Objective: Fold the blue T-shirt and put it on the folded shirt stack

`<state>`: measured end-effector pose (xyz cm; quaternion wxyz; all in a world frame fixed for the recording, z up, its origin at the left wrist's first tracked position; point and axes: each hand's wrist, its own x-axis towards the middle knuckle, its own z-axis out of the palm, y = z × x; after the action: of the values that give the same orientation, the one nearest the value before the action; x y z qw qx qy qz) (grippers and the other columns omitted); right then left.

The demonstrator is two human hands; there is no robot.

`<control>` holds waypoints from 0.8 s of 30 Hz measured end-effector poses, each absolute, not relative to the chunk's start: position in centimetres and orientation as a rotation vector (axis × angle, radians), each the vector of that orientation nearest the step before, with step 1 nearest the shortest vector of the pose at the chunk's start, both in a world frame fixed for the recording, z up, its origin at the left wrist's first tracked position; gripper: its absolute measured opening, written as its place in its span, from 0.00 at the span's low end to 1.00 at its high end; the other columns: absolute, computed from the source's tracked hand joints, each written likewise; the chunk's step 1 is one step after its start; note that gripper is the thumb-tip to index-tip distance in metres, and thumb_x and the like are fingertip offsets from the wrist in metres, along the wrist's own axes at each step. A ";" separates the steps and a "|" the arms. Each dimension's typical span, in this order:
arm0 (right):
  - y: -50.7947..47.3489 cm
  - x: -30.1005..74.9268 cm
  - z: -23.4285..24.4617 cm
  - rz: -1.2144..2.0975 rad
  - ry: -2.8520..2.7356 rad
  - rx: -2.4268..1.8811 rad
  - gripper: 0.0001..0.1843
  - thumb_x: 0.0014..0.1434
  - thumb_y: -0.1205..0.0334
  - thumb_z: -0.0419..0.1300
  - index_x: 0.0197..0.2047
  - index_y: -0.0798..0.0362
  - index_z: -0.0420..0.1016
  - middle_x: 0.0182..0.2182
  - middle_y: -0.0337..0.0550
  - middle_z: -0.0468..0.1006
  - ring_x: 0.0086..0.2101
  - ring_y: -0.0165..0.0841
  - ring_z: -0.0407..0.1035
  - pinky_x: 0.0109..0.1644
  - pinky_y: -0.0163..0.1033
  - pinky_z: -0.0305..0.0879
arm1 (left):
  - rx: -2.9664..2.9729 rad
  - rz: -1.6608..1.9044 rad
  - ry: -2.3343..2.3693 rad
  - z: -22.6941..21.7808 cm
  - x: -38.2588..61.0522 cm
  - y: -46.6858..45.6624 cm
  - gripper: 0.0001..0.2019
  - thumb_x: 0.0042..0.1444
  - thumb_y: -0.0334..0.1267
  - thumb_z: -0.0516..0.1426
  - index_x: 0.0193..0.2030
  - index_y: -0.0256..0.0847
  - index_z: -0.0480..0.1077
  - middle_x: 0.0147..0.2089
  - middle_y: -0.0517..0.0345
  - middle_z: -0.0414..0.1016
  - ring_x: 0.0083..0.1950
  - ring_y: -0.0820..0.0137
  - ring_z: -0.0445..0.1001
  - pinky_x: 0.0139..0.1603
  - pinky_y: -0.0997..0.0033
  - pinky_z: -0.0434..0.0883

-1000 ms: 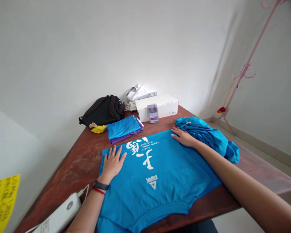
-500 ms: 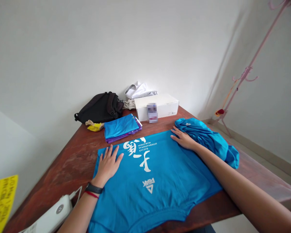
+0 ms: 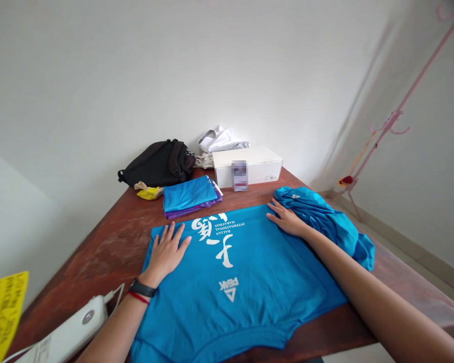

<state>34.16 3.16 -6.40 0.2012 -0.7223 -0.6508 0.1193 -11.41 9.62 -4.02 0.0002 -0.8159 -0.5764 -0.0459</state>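
Observation:
A blue T-shirt (image 3: 257, 272) with white lettering lies spread on the table, its neckline towards me and its far edge folded straight across. My left hand (image 3: 168, 252) rests flat on its left side, fingers spread. At the far right corner my right hand (image 3: 285, 219) also lies flat on the cloth, fingers stretched out and apart. Just beyond that hand, a crumpled blue garment (image 3: 325, 217) is heaped to the right. A stack of folded clothes (image 3: 189, 195), blue on top with purple below, lies behind the T-shirt.
On the reddish-brown table (image 3: 109, 242) stand a white box (image 3: 263, 169) and a black bag (image 3: 155, 164), near the wall. A white power bank (image 3: 75, 327) with a cable lies beside my left forearm. A pink coat stand (image 3: 412, 96) rises beyond the table's right side.
My view has shifted slightly. Both hands stay flat at about the same spots on the T-shirt, and nothing has been picked up or let go.

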 end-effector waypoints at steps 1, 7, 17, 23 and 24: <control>3.2 34.2 -6.4 0.330 -1.819 -2.016 0.38 0.69 0.37 0.47 0.73 0.51 0.59 0.75 0.51 0.47 0.72 0.48 0.45 0.74 0.56 0.41 | -2.562 -0.150 -1.808 -4.0 -11.4 9.6 0.33 0.70 0.59 0.42 0.76 0.48 0.52 0.78 0.46 0.45 0.78 0.48 0.46 0.72 0.38 0.51; 3.1 34.4 -6.5 0.330 -1.839 -2.012 0.41 0.68 0.34 0.46 0.73 0.53 0.59 0.75 0.53 0.47 0.72 0.50 0.45 0.75 0.55 0.41 | -2.555 -0.169 -1.796 -4.4 -11.5 9.6 0.32 0.70 0.58 0.43 0.76 0.48 0.52 0.78 0.48 0.45 0.78 0.49 0.46 0.72 0.38 0.50; 2.7 34.5 -6.2 0.366 -1.792 -1.908 0.43 0.67 0.32 0.44 0.73 0.54 0.59 0.75 0.52 0.46 0.72 0.45 0.43 0.75 0.52 0.43 | -2.752 -0.640 -1.685 -2.5 -12.5 10.0 0.32 0.69 0.57 0.43 0.70 0.40 0.64 0.75 0.48 0.57 0.75 0.56 0.56 0.73 0.52 0.56; 1.9 34.7 -5.7 0.314 -1.772 -1.842 0.36 0.67 0.36 0.48 0.69 0.49 0.66 0.73 0.48 0.56 0.71 0.44 0.50 0.73 0.52 0.49 | -2.613 -0.795 -1.888 -0.7 -15.7 11.4 0.29 0.65 0.53 0.47 0.63 0.35 0.70 0.64 0.44 0.74 0.65 0.56 0.71 0.68 0.60 0.64; 1.7 34.6 -5.4 0.300 -1.774 -1.832 0.35 0.67 0.38 0.48 0.68 0.49 0.68 0.72 0.48 0.58 0.70 0.44 0.52 0.73 0.52 0.50 | -2.584 -0.762 -1.955 -0.9 -16.2 11.6 0.29 0.65 0.53 0.48 0.64 0.34 0.69 0.64 0.43 0.73 0.65 0.55 0.70 0.68 0.59 0.63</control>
<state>34.64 1.72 -5.37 0.2829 -0.6843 -0.6627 0.1120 -16.18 11.57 -0.86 -0.0935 -0.7729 -0.5848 -0.2280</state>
